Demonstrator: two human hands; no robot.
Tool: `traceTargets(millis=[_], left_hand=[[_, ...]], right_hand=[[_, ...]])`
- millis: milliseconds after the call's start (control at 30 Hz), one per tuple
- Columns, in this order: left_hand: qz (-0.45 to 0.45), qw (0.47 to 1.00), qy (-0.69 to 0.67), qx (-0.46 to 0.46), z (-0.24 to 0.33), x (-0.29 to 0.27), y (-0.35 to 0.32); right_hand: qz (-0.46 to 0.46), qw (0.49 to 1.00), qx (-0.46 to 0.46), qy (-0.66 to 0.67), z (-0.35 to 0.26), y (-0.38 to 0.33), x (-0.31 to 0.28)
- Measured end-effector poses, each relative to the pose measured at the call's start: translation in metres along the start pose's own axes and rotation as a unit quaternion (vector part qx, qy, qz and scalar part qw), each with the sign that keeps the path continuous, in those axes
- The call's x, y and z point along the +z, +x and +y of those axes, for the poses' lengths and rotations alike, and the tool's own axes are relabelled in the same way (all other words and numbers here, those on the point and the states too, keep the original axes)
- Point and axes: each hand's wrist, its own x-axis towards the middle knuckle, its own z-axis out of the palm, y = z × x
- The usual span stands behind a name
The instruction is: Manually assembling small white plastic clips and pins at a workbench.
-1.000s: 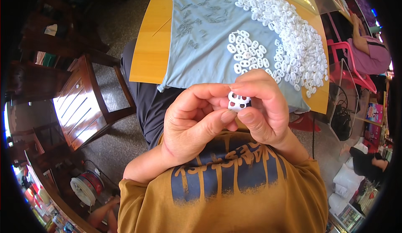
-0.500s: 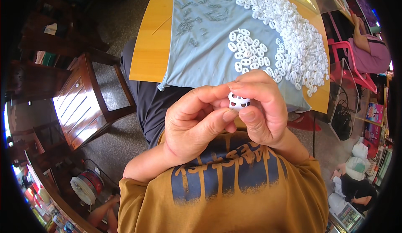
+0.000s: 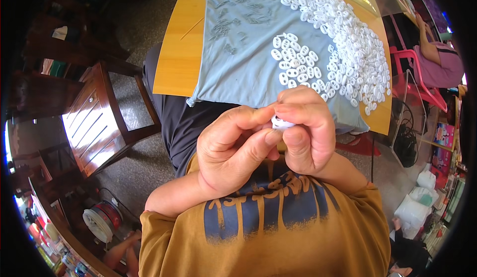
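Observation:
Above my lap, my left hand and my right hand meet at a small white plastic cord lock. Thumbs and fingertips of both hands pinch it, so most of the piece is hidden; only a white rim and a bit of dark opening show. Just beyond the hands, a loose cluster of white oval two-hole pieces lies on a light blue cloth. Thin grey bits that look like small springs are scattered over the cloth's far left part.
A large heap of similar white pieces covers the right side of the wooden table. A thin stick lies at the table's left. A wooden chair stands left; a pink chair and another person's arm are at right.
The cord lock has turned between my fingers, and less of its holed face shows. My right fingers have closed further over it. Several table pieces look unmoved.

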Motion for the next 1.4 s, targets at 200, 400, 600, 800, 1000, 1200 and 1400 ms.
traceTargets(millis=[200, 400, 600, 800, 1000, 1200, 1400], left_hand=[[0.017, 1.0, 0.024, 0.007, 0.003, 0.0, 0.0], [0.004, 0.998, -0.019, -0.055, 0.007, -0.008, 0.009], [0.051, 0.98, -0.113, -0.159, 0.008, -0.012, 0.027], [0.125, 0.973, -0.057, -0.186, 0.012, -0.024, 0.05], [0.155, 0.984, 0.081, -0.029, 0.03, -0.033, 0.145], [0.069, 0.977, 0.196, 0.049, 0.054, -0.066, 0.267], [-0.009, 0.934, 0.342, -0.103, 0.009, -0.047, 0.217]], right_hand=[[0.016, 1.0, 0.002, 0.007, 0.004, -0.004, 0.006], [0.018, 1.0, 0.007, -0.007, 0.009, 0.005, 0.003], [-0.014, 0.999, 0.044, -0.023, 0.021, 0.01, -0.003], [0.009, 0.993, 0.122, -0.003, 0.031, 0.014, -0.012], [-0.028, 0.989, 0.137, 0.05, 0.045, 0.019, -0.02], [-0.079, 0.981, 0.11, 0.139, 0.052, 0.015, -0.014], [-0.087, 0.974, 0.137, 0.156, 0.063, 0.008, -0.021]])
